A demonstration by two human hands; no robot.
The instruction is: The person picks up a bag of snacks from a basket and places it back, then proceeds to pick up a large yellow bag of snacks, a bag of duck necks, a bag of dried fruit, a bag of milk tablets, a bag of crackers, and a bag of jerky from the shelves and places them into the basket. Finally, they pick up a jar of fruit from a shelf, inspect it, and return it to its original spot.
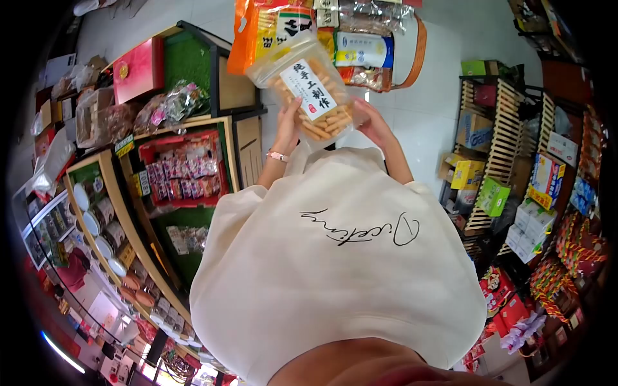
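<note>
A clear pouch of stick-shaped snacks (pixel 327 122) with a white label is held up in front of my body, tilted. My left hand (pixel 288 128) grips its lower left side, thumb on the front. At its lower right side, my right hand (pixel 373 125) is closed on the edge, with some fingers hidden behind it. Just beyond the pouch lie an orange and yellow snack bag (pixel 257 29), a blue and white packet (pixel 364 50) and other packets, beside a brown strap handle (pixel 420 55).
Wooden display shelves on the left hold a red tray (pixel 209 143) of small packets, a red box (pixel 137 69) and several jars. Slatted racks (pixel 496 154) on the right carry a yellow box (pixel 467 174) and other cartons. Pale floor tiles (pixel 428 122) lie between.
</note>
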